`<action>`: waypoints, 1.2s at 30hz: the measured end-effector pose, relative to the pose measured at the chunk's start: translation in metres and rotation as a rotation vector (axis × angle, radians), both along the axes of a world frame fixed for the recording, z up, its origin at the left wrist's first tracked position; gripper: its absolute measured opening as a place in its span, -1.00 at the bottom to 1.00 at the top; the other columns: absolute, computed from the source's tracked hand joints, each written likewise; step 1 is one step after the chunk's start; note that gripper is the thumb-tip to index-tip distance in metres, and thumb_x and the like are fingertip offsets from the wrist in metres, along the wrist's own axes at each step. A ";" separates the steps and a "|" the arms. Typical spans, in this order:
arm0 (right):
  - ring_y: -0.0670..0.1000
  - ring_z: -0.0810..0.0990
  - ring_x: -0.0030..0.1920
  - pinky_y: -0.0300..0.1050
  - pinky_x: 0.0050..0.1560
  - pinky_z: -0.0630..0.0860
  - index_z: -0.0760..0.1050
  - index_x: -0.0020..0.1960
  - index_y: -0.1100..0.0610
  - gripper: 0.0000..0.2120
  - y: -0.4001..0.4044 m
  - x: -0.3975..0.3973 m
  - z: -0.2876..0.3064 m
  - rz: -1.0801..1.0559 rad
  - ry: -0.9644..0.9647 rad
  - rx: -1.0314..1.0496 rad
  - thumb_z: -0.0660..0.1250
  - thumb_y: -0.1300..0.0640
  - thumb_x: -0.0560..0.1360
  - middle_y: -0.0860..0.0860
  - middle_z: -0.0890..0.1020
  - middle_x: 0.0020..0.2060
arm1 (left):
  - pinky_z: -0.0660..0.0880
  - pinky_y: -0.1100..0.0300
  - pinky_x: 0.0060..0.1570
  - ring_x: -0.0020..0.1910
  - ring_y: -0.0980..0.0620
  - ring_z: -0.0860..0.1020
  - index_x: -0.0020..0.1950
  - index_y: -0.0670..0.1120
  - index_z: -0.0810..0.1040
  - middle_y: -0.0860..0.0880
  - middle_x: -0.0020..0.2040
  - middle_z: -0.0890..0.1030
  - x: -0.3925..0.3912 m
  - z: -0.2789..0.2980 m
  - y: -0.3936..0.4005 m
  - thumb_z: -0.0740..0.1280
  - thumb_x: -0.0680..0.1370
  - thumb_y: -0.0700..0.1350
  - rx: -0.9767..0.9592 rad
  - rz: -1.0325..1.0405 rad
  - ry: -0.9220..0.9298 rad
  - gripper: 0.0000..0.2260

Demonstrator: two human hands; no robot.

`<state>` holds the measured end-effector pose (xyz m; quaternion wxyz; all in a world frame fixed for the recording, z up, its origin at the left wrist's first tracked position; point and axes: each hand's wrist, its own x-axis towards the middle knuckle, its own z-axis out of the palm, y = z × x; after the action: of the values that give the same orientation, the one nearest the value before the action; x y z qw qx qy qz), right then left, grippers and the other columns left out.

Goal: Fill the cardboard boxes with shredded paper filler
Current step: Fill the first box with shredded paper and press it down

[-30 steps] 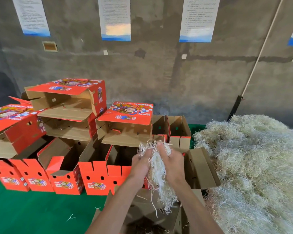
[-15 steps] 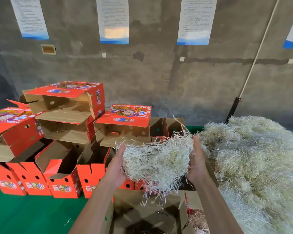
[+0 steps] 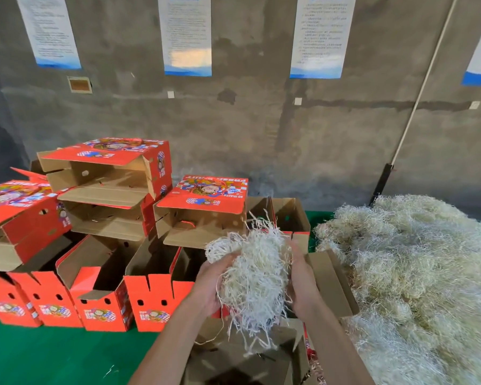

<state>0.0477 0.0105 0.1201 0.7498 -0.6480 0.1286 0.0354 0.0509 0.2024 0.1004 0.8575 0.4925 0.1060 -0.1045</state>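
A clump of pale shredded paper filler (image 3: 254,273) is pressed between my left hand (image 3: 210,284) and my right hand (image 3: 303,282). Strands dangle from it over an open brown cardboard box (image 3: 242,362) right below, near the bottom edge. Its inside is dark and mostly hidden by my forearms. A large heap of the same filler (image 3: 417,273) lies to the right. Several open red printed boxes (image 3: 156,298) stand in a row just left of my hands.
More red boxes (image 3: 109,187) are stacked on their sides behind the row, at left and centre. The surface is green (image 3: 53,357). A grey wall with hung notices (image 3: 188,37) rises behind, and a pole (image 3: 408,120) leans against it at right.
The clump was first narrow between close hands, then pulled wide apart. Now my hands have come back together and squeezed it into a taller bundle.
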 end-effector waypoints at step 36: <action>-0.16 0.24 -0.56 -0.23 -0.44 0.29 0.30 -0.32 0.06 -0.56 -0.015 0.001 -0.017 -0.340 -0.330 -0.261 0.15 -0.15 0.65 -0.14 0.32 -0.57 | 0.40 0.10 -0.16 -0.24 -0.02 0.36 -0.06 0.02 0.37 -0.04 -0.22 0.33 0.003 0.000 0.015 0.23 0.45 0.48 0.169 0.353 0.053 -0.48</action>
<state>0.0490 -0.0041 0.1034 0.6660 -0.7053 0.1150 -0.2139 0.0541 0.2177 0.1005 0.8148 0.5337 0.2220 0.0439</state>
